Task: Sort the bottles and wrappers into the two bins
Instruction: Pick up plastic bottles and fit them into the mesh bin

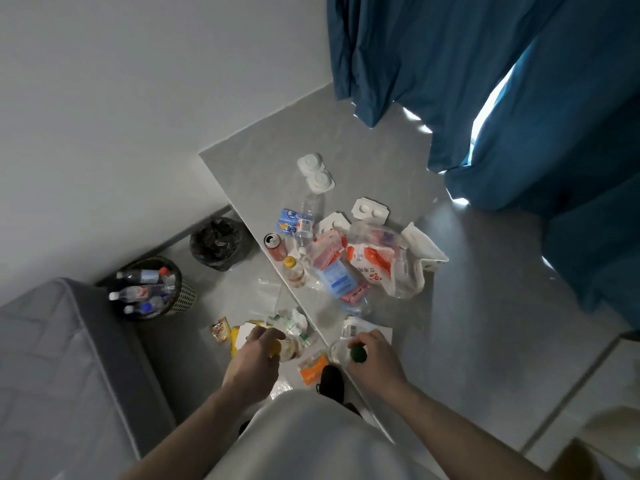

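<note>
Left grip (254, 355) curled round a yellow-capped bottle (287, 346), off the worktop's (346, 147) near left edge, above floor litter. Right grip (372, 358) wraps a green-capped bottle (341, 353) at the worktop's near corner. Mesh bin (183, 297) with bottles and black-bagged bin (216, 242) stand on the floor left of the worktop. Wrappers (346, 271) piled mid-worktop.

We saw clear bottles and wrappers heaped on the grey worktop (346, 140): an upright yellow-capped bottle (293, 271) beside a red can (275, 246), a clear bottle (306, 221) lying flat, and an orange-printed white bag (372, 268). On the floor, a mesh bin (152, 289) held several bottles. Near it stood a black-lined bin (216, 242).
</note>
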`<state>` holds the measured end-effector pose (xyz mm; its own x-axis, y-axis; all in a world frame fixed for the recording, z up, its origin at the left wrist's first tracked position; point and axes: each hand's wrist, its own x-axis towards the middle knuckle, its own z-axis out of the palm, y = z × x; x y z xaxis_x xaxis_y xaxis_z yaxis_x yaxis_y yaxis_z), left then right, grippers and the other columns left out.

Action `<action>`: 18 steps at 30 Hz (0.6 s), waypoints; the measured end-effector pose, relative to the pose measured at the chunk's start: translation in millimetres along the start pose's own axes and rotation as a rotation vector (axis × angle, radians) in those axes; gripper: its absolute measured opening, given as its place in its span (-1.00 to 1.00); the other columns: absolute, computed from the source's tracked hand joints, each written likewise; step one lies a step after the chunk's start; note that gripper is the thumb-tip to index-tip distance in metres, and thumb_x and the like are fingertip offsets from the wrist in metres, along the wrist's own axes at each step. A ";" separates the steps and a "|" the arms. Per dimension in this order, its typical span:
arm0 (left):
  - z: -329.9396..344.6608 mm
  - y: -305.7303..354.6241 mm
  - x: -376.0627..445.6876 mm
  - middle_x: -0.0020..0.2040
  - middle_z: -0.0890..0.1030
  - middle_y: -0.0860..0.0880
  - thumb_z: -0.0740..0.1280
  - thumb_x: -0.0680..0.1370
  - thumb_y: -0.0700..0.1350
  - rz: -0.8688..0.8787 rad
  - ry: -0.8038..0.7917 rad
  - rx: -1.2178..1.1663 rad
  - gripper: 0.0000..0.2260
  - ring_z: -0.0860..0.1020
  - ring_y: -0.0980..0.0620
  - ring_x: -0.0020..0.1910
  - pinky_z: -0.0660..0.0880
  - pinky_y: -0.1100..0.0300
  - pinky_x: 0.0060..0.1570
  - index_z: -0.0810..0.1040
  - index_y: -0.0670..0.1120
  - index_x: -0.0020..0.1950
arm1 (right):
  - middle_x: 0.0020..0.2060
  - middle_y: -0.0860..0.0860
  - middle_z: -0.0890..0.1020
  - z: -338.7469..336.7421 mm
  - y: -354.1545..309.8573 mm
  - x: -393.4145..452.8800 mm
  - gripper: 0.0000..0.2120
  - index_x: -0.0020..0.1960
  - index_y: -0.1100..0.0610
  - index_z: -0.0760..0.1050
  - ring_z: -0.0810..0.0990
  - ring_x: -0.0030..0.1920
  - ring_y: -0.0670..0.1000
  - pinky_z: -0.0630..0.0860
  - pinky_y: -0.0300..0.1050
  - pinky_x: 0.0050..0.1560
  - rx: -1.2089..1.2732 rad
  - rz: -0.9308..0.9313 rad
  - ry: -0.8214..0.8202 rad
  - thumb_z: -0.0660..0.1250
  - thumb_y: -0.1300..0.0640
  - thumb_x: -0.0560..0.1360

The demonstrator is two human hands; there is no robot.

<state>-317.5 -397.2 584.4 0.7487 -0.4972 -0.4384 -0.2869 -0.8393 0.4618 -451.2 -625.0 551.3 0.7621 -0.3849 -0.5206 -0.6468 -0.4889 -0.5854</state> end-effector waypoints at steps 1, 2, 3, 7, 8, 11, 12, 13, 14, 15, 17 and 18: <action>-3.8 -10.3 -8.7 0.27 0.48 0.08 0.31 0.56 -0.16 0.009 0.004 -0.013 -0.70 0.61 -0.03 0.06 0.56 0.11 -0.02 0.54 0.11 0.25 | 0.03 -0.13 0.45 4.0 -7.6 -1.9 -0.78 0.09 -0.01 0.58 0.51 0.00 -0.09 0.44 -0.26 0.02 0.002 -0.013 -0.001 0.46 0.05 0.46; -7.4 -20.5 -16.7 0.25 0.48 0.10 0.31 0.55 -0.14 0.017 0.008 -0.020 -0.71 0.61 -0.02 0.04 0.57 0.10 -0.02 0.54 0.13 0.23 | 0.02 -0.14 0.46 7.8 -16.4 -3.9 -0.78 0.08 -0.01 0.58 0.50 -0.01 -0.10 0.42 -0.26 0.00 0.001 -0.025 0.000 0.48 0.05 0.45; -11.8 -29.0 -24.3 0.25 0.48 0.11 0.32 0.56 -0.12 0.019 0.013 -0.019 -0.72 0.61 -0.02 0.03 0.57 0.09 -0.01 0.54 0.14 0.23 | 0.01 -0.14 0.48 12.4 -25.0 -6.2 -0.78 0.07 -0.02 0.59 0.51 -0.02 -0.10 0.40 -0.27 -0.03 -0.006 -0.037 0.003 0.49 0.05 0.43; -28.9 -64.5 -50.3 0.25 0.48 0.12 0.35 0.55 -0.11 0.041 0.030 -0.051 -0.73 0.62 -0.03 0.03 0.56 0.08 0.03 0.56 0.15 0.22 | -0.01 -0.12 0.51 37.5 -56.0 -19.9 -0.76 -0.01 -0.10 0.53 0.52 -0.03 -0.09 0.37 -0.30 -0.12 -0.041 -0.071 0.029 0.52 0.05 0.39; -33.6 -74.2 -56.7 0.26 0.48 0.13 0.35 0.54 -0.10 0.059 0.036 -0.058 -0.73 0.62 -0.02 0.03 0.55 0.08 0.03 0.56 0.15 0.21 | -0.02 -0.13 0.51 45.0 -63.4 -25.3 -0.76 -0.02 -0.10 0.52 0.52 -0.03 -0.09 0.37 -0.30 -0.12 -0.055 -0.075 0.042 0.52 0.06 0.39; -47.7 -97.9 -74.4 0.24 0.50 0.11 0.36 0.53 -0.11 0.105 0.049 -0.073 -0.72 0.61 -0.02 0.05 0.53 0.13 0.03 0.57 0.15 0.20 | -0.02 -0.13 0.54 69.2 -84.1 -45.6 -0.76 0.01 -0.07 0.56 0.54 -0.03 -0.07 0.45 -0.22 -0.08 -0.094 -0.056 0.104 0.52 0.07 0.39; -51.7 -103.5 -80.3 0.23 0.51 0.10 0.36 0.52 -0.12 0.125 0.055 -0.079 -0.72 0.60 -0.03 0.06 0.53 0.13 0.04 0.58 0.14 0.19 | -0.02 -0.13 0.55 77.7 -90.8 -53.6 -0.76 0.02 -0.05 0.58 0.55 -0.03 -0.05 0.47 -0.18 -0.06 -0.095 -0.035 0.129 0.52 0.07 0.39; -56.0 -108.1 -85.9 0.24 0.51 0.09 0.36 0.51 -0.12 0.148 0.060 -0.080 -0.72 0.60 -0.03 0.08 0.54 0.12 0.05 0.58 0.13 0.19 | -0.01 -0.11 0.57 86.4 -96.7 -61.3 -0.75 0.04 -0.04 0.59 0.56 -0.02 -0.03 0.49 -0.15 -0.04 -0.091 -0.014 0.154 0.52 0.06 0.38; -60.2 -112.7 -90.6 0.24 0.51 0.08 0.36 0.51 -0.12 0.171 0.063 -0.081 -0.71 0.59 -0.04 0.09 0.55 0.10 0.06 0.58 0.13 0.19 | -0.01 -0.10 0.58 94.1 -102.6 -68.9 -0.74 0.05 -0.03 0.60 0.57 -0.01 -0.02 0.50 -0.12 -0.01 -0.086 0.001 0.175 0.52 0.05 0.37; -64.5 -117.7 -95.5 0.25 0.51 0.08 0.35 0.50 -0.11 0.188 0.066 -0.083 -0.71 0.59 -0.05 0.10 0.55 0.09 0.06 0.57 0.13 0.20 | -0.01 -0.09 0.59 101.5 -108.1 -76.0 -0.73 0.05 -0.02 0.60 0.57 0.01 -0.01 0.51 -0.11 0.01 -0.083 0.008 0.184 0.52 0.04 0.37; -71.2 -129.3 -105.1 0.24 0.51 0.08 0.35 0.50 -0.10 0.208 0.067 -0.082 -0.71 0.59 -0.05 0.08 0.55 0.09 0.03 0.56 0.14 0.20 | -0.03 -0.10 0.58 113.1 -118.4 -89.6 -0.72 0.05 -0.01 0.61 0.58 0.02 -0.02 0.52 -0.12 0.03 -0.072 -0.001 0.190 0.53 0.06 0.36; -74.1 -134.3 -110.2 0.23 0.50 0.08 0.34 0.50 -0.11 0.215 0.065 -0.082 -0.71 0.60 -0.05 0.07 0.54 0.10 0.01 0.56 0.14 0.19 | -0.04 -0.12 0.57 116.6 -123.3 -96.2 -0.72 0.05 -0.01 0.61 0.58 0.01 -0.03 0.53 -0.13 0.03 -0.057 -0.008 0.192 0.54 0.07 0.36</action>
<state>-317.1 -213.4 627.8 0.7132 -0.6449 -0.2745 -0.3960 -0.6939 0.6014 -448.2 -436.5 601.2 0.7620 -0.5205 -0.3852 -0.6425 -0.5335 -0.5501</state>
